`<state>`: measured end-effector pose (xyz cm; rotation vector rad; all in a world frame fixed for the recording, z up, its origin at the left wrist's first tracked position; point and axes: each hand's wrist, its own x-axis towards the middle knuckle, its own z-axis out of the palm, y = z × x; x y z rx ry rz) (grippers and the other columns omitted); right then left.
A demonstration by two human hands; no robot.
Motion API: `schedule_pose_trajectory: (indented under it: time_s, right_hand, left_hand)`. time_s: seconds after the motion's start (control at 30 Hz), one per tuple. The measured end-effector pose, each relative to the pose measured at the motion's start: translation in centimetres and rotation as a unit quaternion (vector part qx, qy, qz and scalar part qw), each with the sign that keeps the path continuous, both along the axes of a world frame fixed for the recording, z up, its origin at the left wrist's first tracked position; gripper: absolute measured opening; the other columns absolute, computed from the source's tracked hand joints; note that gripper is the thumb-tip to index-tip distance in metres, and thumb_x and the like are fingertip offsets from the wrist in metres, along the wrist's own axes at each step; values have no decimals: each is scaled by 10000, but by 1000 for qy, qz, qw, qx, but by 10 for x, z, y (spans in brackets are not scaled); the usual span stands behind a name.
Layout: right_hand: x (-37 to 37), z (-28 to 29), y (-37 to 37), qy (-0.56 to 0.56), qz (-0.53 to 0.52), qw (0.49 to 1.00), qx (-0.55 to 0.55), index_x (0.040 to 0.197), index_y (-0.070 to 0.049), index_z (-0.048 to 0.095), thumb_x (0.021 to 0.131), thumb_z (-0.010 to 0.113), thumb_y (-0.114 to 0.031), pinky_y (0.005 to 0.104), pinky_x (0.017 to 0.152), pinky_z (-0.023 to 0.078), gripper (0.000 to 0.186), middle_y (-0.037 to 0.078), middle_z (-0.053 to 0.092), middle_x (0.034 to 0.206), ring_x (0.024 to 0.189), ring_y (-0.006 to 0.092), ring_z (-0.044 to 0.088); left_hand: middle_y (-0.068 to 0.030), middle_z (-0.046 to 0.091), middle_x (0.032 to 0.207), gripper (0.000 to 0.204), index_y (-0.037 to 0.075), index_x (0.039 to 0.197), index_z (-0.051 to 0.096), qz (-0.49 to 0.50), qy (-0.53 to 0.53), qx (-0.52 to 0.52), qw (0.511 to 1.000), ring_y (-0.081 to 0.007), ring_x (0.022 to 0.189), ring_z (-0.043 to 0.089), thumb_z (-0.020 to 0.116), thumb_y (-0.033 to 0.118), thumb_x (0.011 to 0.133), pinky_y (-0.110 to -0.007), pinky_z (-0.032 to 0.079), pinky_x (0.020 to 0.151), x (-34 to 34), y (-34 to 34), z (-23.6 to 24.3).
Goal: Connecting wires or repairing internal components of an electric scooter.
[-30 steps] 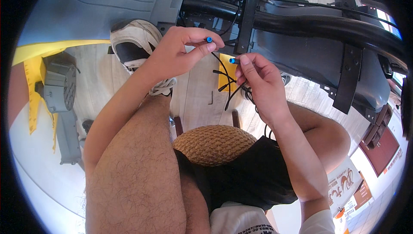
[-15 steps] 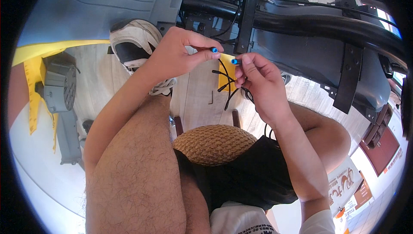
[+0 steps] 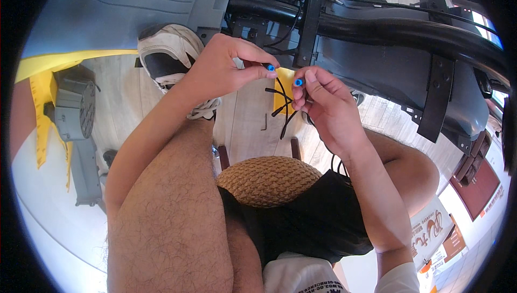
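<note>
My left hand (image 3: 226,64) pinches a small blue-tipped connector (image 3: 271,68) on a black cable, between thumb and forefinger. Just to its right, my right hand (image 3: 328,104) holds a second blue-tipped connector (image 3: 298,82), its end turned up toward me. The two connectors are apart. Between and below my hands dangles a black cable harness (image 3: 284,127) with several loose ends, partly hidden by the right fingers. Behind it lies a yellow object (image 3: 285,75) that I cannot make out fully.
A black tubular frame (image 3: 388,32) with brackets (image 3: 436,99) crosses above, beside a grey panel (image 3: 124,7). My shoe (image 3: 167,56) is near the panel's edge. A woven stool (image 3: 264,180), a small hex key (image 3: 264,122) and grey parts (image 3: 75,115) lie lower down.
My left hand has moved its connector slightly down and right. My right hand has lowered and turned its connector, so the blue end faces more toward me.
</note>
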<state>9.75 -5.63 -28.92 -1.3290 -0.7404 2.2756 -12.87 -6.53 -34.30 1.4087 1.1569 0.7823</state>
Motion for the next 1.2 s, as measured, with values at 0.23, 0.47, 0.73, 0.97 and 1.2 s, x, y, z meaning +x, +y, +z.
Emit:
schedule_pose_trajectory:
  time_s: [0.23, 0.47, 0.73, 0.97, 1.2]
  right_hand:
    - [-2, 5, 1, 15, -13, 999, -28, 1031, -46, 610, 1038, 476, -249, 263, 750, 441, 244, 9, 583, 868, 805, 98, 523]
    - [-1, 6, 2, 32, -25, 998, -44, 1038, -39, 612, 1040, 467, -241, 274, 743, 445, 248, 13, 582, 864, 800, 107, 527]
    - [0, 3, 2, 23, -20, 999, -44, 1042, -36, 613, 1039, 472, -241, 273, 744, 445, 249, 13, 584, 868, 804, 107, 527]
    - [-1, 3, 1, 16, -13, 999, -36, 1050, -35, 616, 1037, 478, -256, 265, 747, 444, 260, 11, 589, 871, 805, 97, 529]
    - [-2, 2, 1, -8, -11, 999, -30, 1038, -42, 624, 1041, 472, -264, 247, 747, 433, 270, 6, 594, 859, 802, 91, 529]
  left_hand:
    - [-110, 738, 869, 133, 23, 910, 750, -1, 9, -2, 1000, -175, 790, 686, 750, 73, 787, -288, 500, 750, 0, 0, 3]
    - [-107, 737, 869, 134, 22, 933, 746, 6, 5, 9, 1000, -173, 795, 680, 733, 77, 812, -291, 499, 743, 1, 1, 4]
    - [-95, 742, 878, 140, 14, 963, 741, -3, 4, 17, 1000, -146, 800, 675, 697, 93, 856, -281, 504, 749, 1, 0, 1]
    - [-86, 744, 914, 178, 1, 1024, 723, -8, -19, -23, 1000, -96, 846, 655, 652, 101, 896, -263, 499, 781, 0, 0, 3]
    - [-63, 736, 925, 196, -1, 1062, 709, -19, -38, -38, 998, -93, 862, 637, 622, 91, 913, -264, 491, 786, -2, 1, 3]
